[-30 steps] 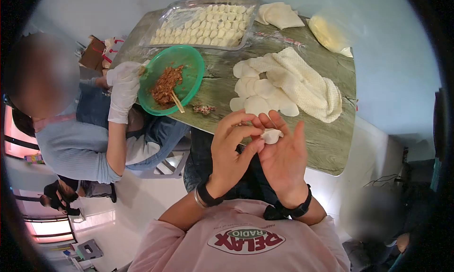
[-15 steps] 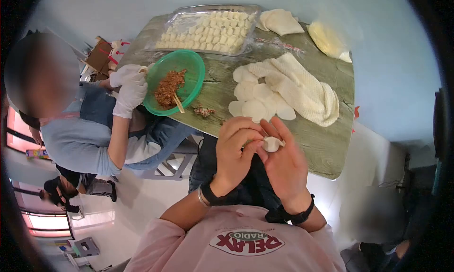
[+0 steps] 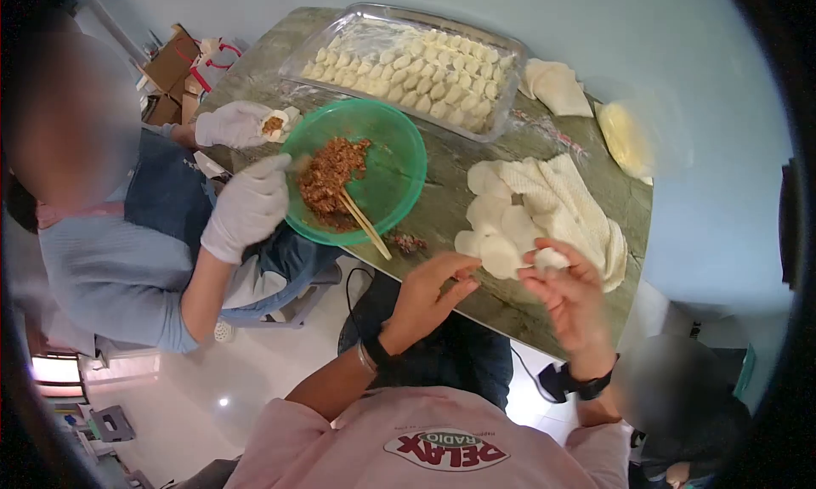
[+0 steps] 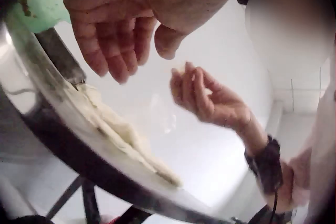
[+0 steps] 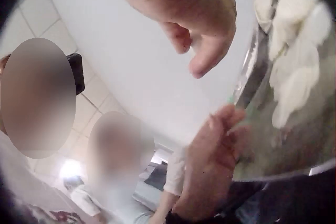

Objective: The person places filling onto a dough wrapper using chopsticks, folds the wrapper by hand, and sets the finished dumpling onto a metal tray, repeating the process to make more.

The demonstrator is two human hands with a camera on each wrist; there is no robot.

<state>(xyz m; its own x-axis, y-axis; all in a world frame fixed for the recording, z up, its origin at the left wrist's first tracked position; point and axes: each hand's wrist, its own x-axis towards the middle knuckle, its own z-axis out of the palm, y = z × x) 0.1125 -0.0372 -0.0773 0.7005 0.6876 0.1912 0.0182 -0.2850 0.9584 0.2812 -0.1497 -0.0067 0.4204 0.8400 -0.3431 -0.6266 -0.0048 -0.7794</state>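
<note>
My right hand (image 3: 571, 298) pinches a small white dumpling (image 3: 551, 259) in its fingertips, above the towel side of the table. Apart from it, to the left, my left hand (image 3: 422, 300) is held near the table's front edge with fingers loosely bent and nothing in them. In the left wrist view the left hand (image 4: 123, 24) hangs with its fingers relaxed. Just beyond both hands lie round dough wrappers (image 3: 500, 255), overlapping one another and partly under a cream cloth (image 3: 574, 202). The dumpling is mostly hidden by the fingers in the wrist views.
A metal tray (image 3: 327, 34) of dumplings in rows stands at the back. On the left, a green bowl (image 3: 404, 162) holds meat filling (image 3: 327, 179) and chopsticks (image 3: 365, 221). Beside it, another person's gloved hand (image 3: 229, 125) holds a filled wrapper (image 3: 274, 125). A yellowish bag (image 3: 626, 141) lies back right.
My hands have come apart; the right hand has carried the dumpling up and right, away from the left. The other person's gloved hands have separated, showing a wrapper with filling.
</note>
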